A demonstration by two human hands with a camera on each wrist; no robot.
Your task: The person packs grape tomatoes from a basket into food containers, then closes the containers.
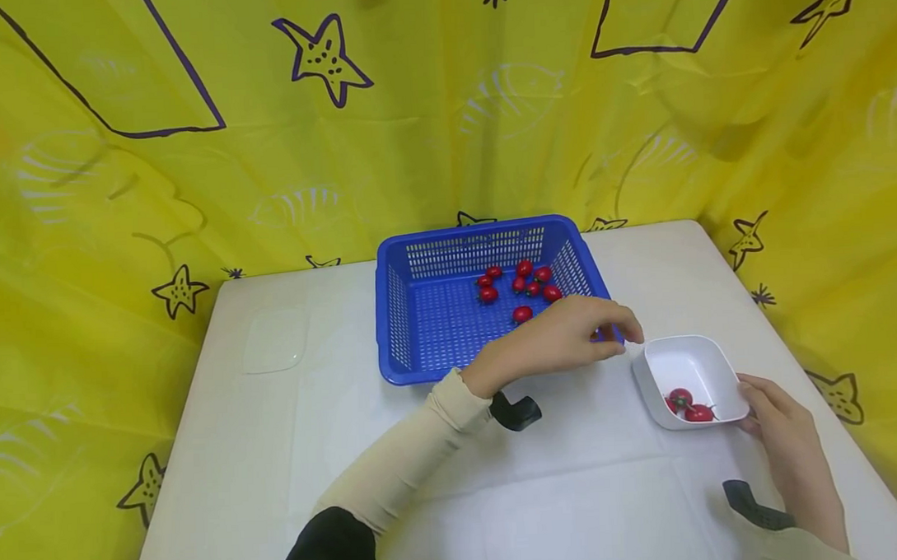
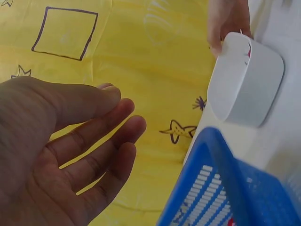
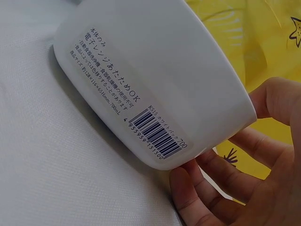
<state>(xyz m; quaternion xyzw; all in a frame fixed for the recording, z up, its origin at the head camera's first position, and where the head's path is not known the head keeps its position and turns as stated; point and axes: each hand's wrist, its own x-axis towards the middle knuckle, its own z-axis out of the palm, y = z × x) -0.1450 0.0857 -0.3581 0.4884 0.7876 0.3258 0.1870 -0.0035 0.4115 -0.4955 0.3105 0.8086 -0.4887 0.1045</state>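
Note:
In the head view my left hand (image 1: 565, 334) is above the right front corner of a blue plastic basket (image 1: 385, 315). Its fingers are loosely bent, and the left wrist view shows nothing between thumb and fingertips. Several red cherry tomatoes (image 1: 488, 295) lie in the basket, mostly toward its right side. At the right, a white square container (image 1: 699, 358) has at least two cherry tomatoes (image 1: 698, 413) in its near part. My right hand (image 1: 791, 437) grips the container's right side, thumb by the rim. A printed label (image 3: 136, 94) shows on its wall in the right wrist view.
A clear, flat, lid-like piece (image 1: 274, 342) lies on the left of the white-covered table (image 1: 331, 317). Behind and beside the table hangs a yellow curtain (image 1: 414, 149) with sea drawings. The basket's raised rim stands close to the container.

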